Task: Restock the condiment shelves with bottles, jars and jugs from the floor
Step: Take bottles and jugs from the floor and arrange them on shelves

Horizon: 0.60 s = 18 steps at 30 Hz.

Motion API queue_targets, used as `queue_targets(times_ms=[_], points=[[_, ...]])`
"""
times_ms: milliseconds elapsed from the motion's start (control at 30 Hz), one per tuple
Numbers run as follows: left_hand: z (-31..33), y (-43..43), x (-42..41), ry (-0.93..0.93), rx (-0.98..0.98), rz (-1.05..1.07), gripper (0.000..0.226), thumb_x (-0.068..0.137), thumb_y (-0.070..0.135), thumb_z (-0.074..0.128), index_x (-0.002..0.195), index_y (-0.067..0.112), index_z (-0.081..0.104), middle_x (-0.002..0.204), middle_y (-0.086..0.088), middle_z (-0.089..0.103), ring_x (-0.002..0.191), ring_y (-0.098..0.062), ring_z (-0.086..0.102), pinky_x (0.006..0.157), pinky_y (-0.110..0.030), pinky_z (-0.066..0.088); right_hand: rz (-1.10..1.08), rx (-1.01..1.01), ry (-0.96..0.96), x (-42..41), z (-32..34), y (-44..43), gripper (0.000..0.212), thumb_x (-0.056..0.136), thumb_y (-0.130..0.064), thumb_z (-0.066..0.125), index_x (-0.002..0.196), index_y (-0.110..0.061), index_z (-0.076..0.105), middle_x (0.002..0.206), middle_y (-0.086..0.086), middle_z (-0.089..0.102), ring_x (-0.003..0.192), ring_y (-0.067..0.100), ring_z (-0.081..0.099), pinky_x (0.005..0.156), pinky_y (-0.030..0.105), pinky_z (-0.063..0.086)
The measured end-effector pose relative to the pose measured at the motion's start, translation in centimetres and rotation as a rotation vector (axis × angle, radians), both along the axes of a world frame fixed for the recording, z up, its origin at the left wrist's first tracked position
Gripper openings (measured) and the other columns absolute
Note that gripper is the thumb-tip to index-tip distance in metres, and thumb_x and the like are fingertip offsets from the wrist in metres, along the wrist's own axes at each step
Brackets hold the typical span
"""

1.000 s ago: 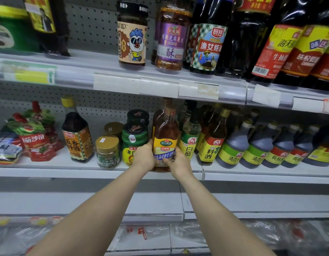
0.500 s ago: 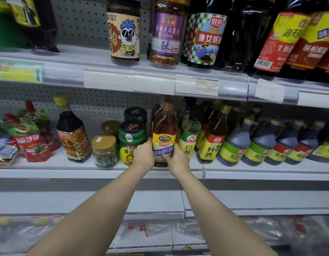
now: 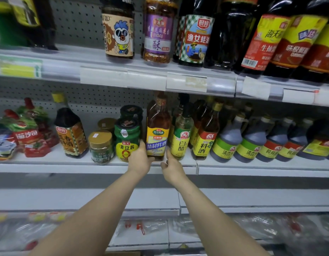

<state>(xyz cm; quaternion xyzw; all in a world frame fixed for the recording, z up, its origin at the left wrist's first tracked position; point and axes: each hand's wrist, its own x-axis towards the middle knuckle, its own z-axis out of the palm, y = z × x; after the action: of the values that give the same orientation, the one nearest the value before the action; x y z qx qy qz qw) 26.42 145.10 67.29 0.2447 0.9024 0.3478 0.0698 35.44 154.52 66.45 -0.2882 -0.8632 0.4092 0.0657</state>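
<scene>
One cooking wine bottle (image 3: 157, 133) nearly shelved.
It stands at the middle shelf's (image 3: 49, 168) front edge between bean paste jar (image 3: 126, 143) and white vinegar bottle (image 3: 181, 137); left hand (image 3: 140, 160) grips its base, right hand (image 3: 172, 168) hangs loose-fingered just beside. Floor stock is out of view.

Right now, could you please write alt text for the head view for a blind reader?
A person's left hand grips an amber cooking wine bottle standing on the middle shelf, the right hand beside its base. A green soybean paste jar stands left of it, a white vinegar bottle right.
</scene>
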Motion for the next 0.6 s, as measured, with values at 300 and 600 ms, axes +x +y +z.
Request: queue_targets(times_ms=[300, 600], points=[[-1.0, -3.5, 6.3, -0.110, 0.015, 0.073, 0.035, 0.089, 0.026, 0.070, 0.121, 0.016, 0.063, 0.110, 0.000, 0.073, 0.109, -0.022, 0.064, 0.093, -0.032, 0.049, 0.090, -0.050, 0.098, 5.3, 0.9, 0.1, 0.050, 0.101, -0.015, 0.054, 0.150, -0.020, 0.043, 0.143, 0.009, 0.056, 0.126, 0.021, 0.057, 0.101, 0.030, 0.044], [-1.5, -1.1, 14.8, -0.041, 0.070, 0.106, 0.028, 0.087, 0.029, 0.072, 0.112, 0.018, 0.070, 0.108, 0.001, 0.073, 0.103, -0.017, 0.067, 0.090, -0.030, 0.050, 0.233, -0.051, 0.113, 12.4, -0.1, 4.0, 0.042, 0.099, -0.016, 0.059, 0.141, -0.017, 0.055, 0.132, 0.008, 0.064, 0.116, 0.017, 0.062, 0.097, 0.026, 0.047]])
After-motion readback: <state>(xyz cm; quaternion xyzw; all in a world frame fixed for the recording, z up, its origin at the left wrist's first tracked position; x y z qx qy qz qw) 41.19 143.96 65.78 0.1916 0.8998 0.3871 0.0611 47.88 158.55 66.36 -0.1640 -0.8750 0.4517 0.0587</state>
